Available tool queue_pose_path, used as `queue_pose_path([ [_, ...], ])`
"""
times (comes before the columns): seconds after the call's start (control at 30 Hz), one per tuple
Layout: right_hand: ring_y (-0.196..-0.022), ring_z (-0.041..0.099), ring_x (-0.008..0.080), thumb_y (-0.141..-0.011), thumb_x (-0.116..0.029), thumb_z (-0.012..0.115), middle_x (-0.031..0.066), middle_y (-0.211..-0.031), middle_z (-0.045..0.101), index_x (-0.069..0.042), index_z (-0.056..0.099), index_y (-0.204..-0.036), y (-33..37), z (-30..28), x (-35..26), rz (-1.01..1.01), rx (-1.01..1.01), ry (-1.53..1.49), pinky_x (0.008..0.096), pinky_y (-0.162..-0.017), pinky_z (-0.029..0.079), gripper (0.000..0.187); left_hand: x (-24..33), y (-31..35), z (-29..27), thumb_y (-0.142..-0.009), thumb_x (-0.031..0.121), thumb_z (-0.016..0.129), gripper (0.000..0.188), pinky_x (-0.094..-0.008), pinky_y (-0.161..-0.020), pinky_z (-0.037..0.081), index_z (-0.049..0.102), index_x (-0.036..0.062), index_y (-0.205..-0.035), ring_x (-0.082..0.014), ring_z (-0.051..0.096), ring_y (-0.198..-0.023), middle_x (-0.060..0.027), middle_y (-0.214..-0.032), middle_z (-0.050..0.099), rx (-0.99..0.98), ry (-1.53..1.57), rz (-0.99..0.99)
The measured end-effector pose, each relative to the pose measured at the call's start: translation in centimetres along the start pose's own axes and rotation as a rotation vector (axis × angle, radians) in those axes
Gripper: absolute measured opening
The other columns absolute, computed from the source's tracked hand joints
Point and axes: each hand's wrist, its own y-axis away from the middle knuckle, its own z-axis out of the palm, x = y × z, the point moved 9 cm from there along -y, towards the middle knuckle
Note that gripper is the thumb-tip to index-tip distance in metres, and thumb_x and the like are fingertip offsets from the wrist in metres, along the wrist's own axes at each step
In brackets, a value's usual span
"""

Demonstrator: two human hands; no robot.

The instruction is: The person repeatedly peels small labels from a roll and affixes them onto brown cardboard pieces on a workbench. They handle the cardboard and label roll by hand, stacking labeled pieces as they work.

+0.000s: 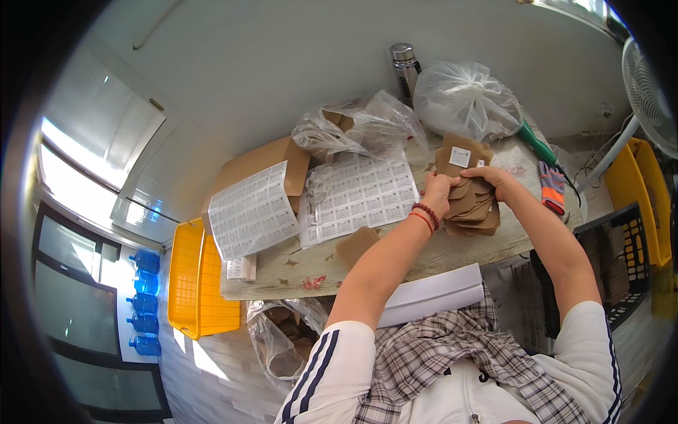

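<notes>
My left hand point(439, 191), with a beaded bracelet at its wrist, grips the left edge of a pile of brown kraft-paper pieces point(472, 205). Its fingers curl round the edge. From the other side my right hand point(494, 178) grips the same pile near its top, thumb on the upper face. A white label point(460, 156) shows on the upper piece, with part of another beside my right thumb. Left of my forearm a single brown piece point(357, 246) lies on the table. Sheets of printed labels point(367, 194) are spread further left, and another label sheet point(256, 210) leans over a cardboard box point(244, 166).
Clear plastic bags point(466, 99) and a steel thermos point(404, 67) stand at the back of the table point(282, 272). A glove point(551, 187) and a green tool point(537, 145) lie right. A yellow crate point(201, 283), a bag of brown pieces point(275, 346) and a black crate point(628, 261) stand below.
</notes>
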Motion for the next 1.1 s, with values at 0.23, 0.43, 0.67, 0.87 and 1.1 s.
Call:
queue_pose_path([
  [0.23, -0.103, 0.072, 0.0303, -0.079, -0.016, 0.084, 0.0172, -0.117, 0.072, 0.002, 0.060, -0.125, 0.1, -1.0, 1.1, -0.059, -0.052, -0.247, 0.0459, -0.094, 0.060, 0.055, 6.0, 5.1, 0.8, -0.095, 0.006, 0.063, 0.032, -0.0457, -0.091, 0.054, 0.055, 0.0026, -0.125, -0.0262, 0.063, -0.110, -0.0121, -0.118, 0.065, -0.133, -0.306, -0.036],
  [0.43, -0.105, 0.072, 0.0290, -0.080, -0.014, 0.082, 0.0175, -0.118, 0.071, 0.002, 0.060, -0.127, 5.8, 0.4, -1.2, -0.190, -0.193, -0.384, 0.0452, -0.096, 0.059, 0.054, 19.0, 5.5, -5.3, -0.079, 0.007, 0.063, 0.009, -0.0449, -0.088, 0.046, 0.065, 0.0102, -0.087, -0.0310, 0.058, -0.101, -0.0126, -0.098, 0.063, 0.014, -1.497, 1.304],
  [0.67, -0.104, 0.072, 0.0292, -0.079, -0.012, 0.082, 0.0191, -0.118, 0.071, 0.004, 0.059, -0.128, 4.9, 7.4, -6.3, -0.200, -0.356, -0.332, 0.0427, -0.096, 0.059, 0.055, 24.6, 6.9, -9.0, -0.076, 0.005, 0.064, 0.008, -0.0383, -0.076, 0.047, 0.062, 0.0094, -0.082, -0.0261, 0.061, -0.091, -0.0085, -0.091, 0.060, 0.166, -2.276, 1.463],
  [0.87, -0.103, 0.072, 0.0301, -0.080, -0.010, 0.080, 0.0204, -0.117, 0.070, 0.006, 0.059, -0.127, 1.5, 17.1, -8.4, -0.082, -0.609, -0.242, 0.0435, -0.096, 0.059, 0.054, 30.2, 11.0, -11.9, -0.073, -0.006, 0.062, 0.012, -0.0442, -0.076, 0.050, 0.059, 0.0031, -0.080, -0.0334, 0.061, -0.091, -0.0121, -0.097, 0.060, -0.056, -2.071, 1.428],
  [1.1, -0.104, 0.072, 0.0314, -0.081, -0.012, 0.080, 0.0221, -0.120, 0.069, 0.006, 0.055, -0.132, 0.2, 25.5, -14.7, -0.084, -0.827, -0.236, 0.0467, -0.094, 0.060, 0.060, 35.2, 17.2, -16.5, -0.083, -0.009, 0.049, 0.016, -0.0383, -0.084, 0.054, 0.062, 0.0003, -0.081, -0.0272, 0.065, -0.098, -0.0129, -0.114, 0.064, -0.048, -1.056, 1.261],
])
